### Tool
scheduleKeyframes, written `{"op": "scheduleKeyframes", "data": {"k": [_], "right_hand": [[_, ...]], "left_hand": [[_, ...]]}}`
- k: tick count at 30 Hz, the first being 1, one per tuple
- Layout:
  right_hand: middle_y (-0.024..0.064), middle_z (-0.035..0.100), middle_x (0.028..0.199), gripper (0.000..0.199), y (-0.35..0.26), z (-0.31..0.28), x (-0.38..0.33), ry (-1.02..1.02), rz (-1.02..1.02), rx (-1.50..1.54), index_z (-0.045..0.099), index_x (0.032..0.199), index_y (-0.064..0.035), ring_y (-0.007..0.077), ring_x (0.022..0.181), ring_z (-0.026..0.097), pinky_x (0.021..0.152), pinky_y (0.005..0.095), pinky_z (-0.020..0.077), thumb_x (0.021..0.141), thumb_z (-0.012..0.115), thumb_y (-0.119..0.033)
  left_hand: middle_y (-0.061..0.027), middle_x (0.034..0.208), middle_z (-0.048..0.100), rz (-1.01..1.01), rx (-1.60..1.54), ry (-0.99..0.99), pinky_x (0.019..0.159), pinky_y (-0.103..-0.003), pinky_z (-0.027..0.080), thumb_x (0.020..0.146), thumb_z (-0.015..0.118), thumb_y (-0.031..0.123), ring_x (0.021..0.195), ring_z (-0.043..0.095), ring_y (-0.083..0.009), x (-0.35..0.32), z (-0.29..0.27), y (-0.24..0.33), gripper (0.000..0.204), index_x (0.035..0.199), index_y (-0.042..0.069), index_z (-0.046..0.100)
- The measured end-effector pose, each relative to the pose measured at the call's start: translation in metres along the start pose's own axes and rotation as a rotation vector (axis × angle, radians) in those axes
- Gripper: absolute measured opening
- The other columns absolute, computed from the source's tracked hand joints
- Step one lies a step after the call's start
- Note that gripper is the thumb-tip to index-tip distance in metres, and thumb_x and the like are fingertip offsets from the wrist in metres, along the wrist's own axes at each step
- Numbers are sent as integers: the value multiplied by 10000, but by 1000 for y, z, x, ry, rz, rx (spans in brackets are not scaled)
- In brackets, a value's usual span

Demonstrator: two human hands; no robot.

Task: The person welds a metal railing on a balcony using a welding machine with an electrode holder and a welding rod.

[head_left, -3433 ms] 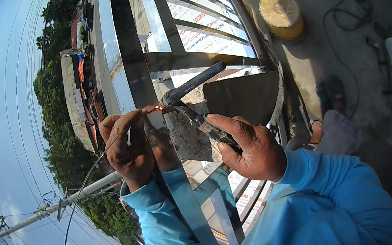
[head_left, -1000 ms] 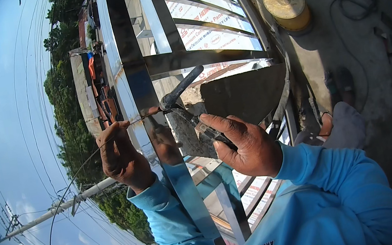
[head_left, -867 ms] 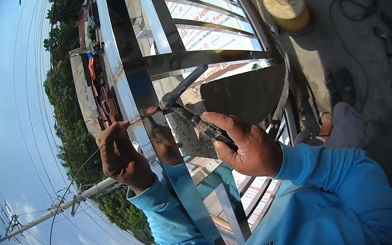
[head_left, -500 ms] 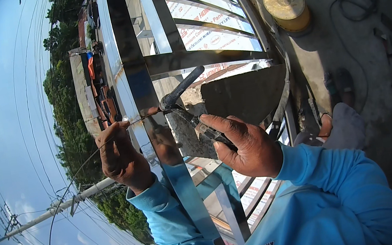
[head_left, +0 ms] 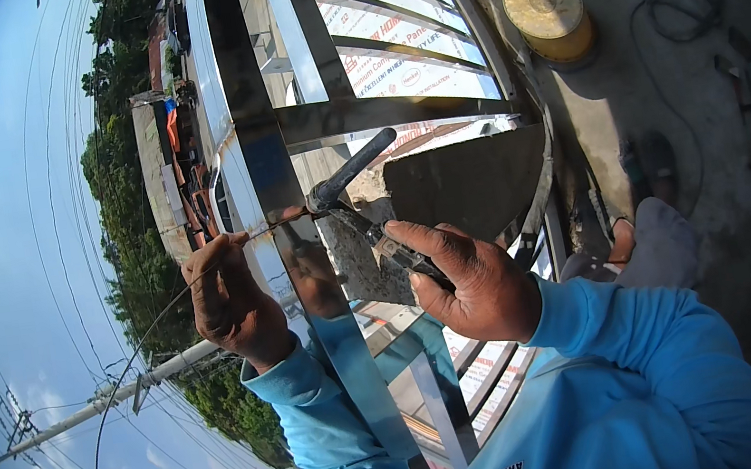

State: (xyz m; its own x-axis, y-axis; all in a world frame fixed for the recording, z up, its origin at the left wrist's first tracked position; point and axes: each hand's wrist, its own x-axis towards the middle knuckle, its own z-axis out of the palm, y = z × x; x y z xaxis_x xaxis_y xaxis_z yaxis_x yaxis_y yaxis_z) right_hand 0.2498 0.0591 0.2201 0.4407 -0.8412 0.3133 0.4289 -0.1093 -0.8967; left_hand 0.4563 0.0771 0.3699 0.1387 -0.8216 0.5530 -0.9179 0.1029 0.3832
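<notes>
My right hand is closed around the black handle of a TIG welding torch, with the index finger and thumb stretched along it. The torch head points left at a corner joint of the polished metal railing. On the railing's outer side, my left hand pinches a thin filler rod between fingertips and thumb. The rod's short end reaches across the shiny tube to the torch tip; its long end curves down to the lower left. Brownish heat marks show near the joint.
Behind the torch stands a grey concrete block. A yellow round container and a coiled cable are on the concrete floor at right. Dark bars cross over printed white panels. Beyond the railing are a utility pole, trees and a street.
Both hands, the torch and the rod hold almost still. Down on the street, a pale vehicle has come into view just beside the railing.
</notes>
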Motion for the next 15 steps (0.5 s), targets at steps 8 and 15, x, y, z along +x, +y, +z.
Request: {"op": "scheduleKeyframes", "data": {"k": [8, 15], "right_hand": [[217, 638, 1099, 592, 1, 1, -1, -22, 0, -63, 464, 1441, -24, 377, 927, 665, 832, 429, 546, 877, 643, -3], [204, 622, 1034, 621, 2, 4, 3, 84, -84, -21, 435, 1463, -53, 362, 853, 653, 725, 422, 558, 881, 645, -2]], "left_hand": [[-147, 999, 683, -31, -22, 12, 865, -346, 531, 933, 565, -135, 953, 641, -207, -1, -1, 1, 233, 1121, -41, 667], [-107, 1031, 696, -6, -4, 5, 870, -321, 534, 959, 626, -30, 946, 674, -185, -1, -1, 0, 167, 1115, -22, 686]]}}
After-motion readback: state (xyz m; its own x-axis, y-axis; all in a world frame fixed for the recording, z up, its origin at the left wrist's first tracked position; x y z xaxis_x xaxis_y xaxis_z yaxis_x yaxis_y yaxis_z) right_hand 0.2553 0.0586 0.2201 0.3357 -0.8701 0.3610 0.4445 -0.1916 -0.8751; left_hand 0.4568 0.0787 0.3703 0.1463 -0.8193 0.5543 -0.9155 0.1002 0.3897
